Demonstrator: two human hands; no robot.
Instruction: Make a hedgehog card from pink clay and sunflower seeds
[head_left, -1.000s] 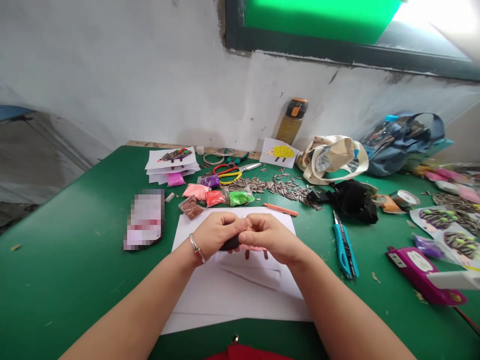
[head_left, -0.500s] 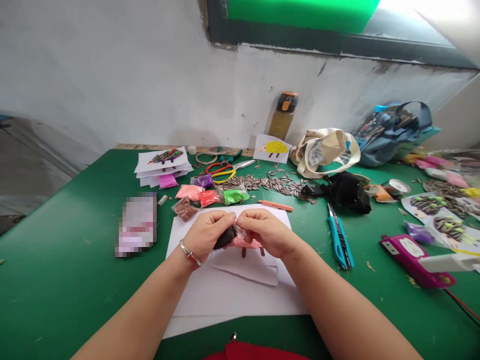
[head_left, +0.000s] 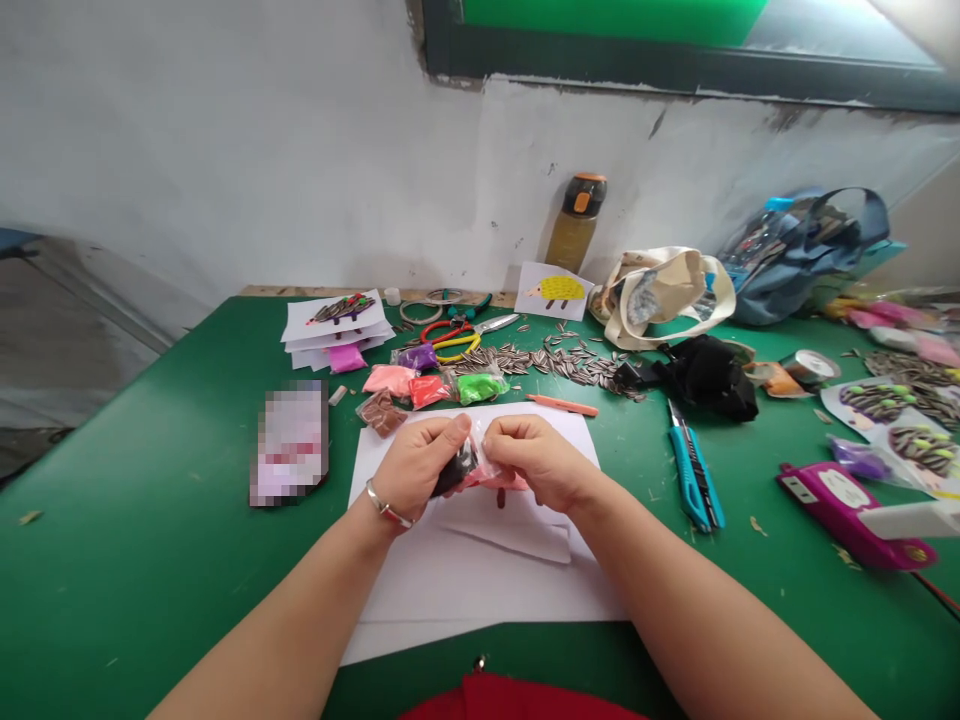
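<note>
My left hand (head_left: 420, 455) is closed on a small clear packet of black modelling clay (head_left: 454, 470). Pinched in my right hand (head_left: 536, 460) is the packet's clear plastic edge (head_left: 484, 455). Both hands hover over white paper sheets (head_left: 465, 595). Below them a pink shape with short brown legs (head_left: 501, 498) shows on a smaller paper, mostly hidden by my fingers. Past my hands lie packets of brown clay (head_left: 381, 412), pink clay (head_left: 388, 380), red clay (head_left: 430, 391) and green clay (head_left: 480, 387).
An orange pen (head_left: 562, 405) lies at the paper's far edge. To the right is a blue utility knife (head_left: 694, 475) with its blade out. Scissors (head_left: 457, 340) and sunflower seeds (head_left: 570, 362) lie farther back, near a bottle (head_left: 574, 225). A magenta device (head_left: 847, 515) sits far right.
My right fingers have pulled the plastic edge slightly away from my left hand, and the packet's clear part is more spread. The whole view has shifted slightly.
</note>
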